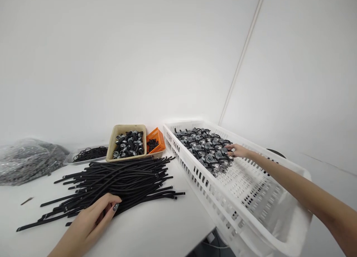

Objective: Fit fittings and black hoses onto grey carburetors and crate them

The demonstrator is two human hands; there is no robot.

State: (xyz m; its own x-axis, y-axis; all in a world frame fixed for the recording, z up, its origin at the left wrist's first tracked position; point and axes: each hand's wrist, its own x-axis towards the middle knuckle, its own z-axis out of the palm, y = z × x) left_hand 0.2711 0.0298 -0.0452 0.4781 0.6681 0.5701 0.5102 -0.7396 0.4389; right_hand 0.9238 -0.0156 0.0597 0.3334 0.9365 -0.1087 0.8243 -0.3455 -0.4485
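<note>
My left hand [93, 221] lies at the near edge of a pile of black cords [122, 179] with metal-tipped ends. Its thumb and index finger are closed together against one cord; the other fingers curl under, partly hidden. Over in the white slotted basket [223, 186], my right hand [236, 151] reaches to the edge of the rows of round grey fittings [208, 147] with short black cord pieces. Its fingertips close on one grey fitting [225, 150] at the right side of the rows. Their exact grip is small and hard to see.
Behind the cords stand a cream bin [111, 145] of grey and black parts, an orange basket [158, 138] with small black pieces, and a clear tray [69, 158] of thin black loops. A plastic bag [30, 162] lies left. The basket overhangs the white table [156, 227].
</note>
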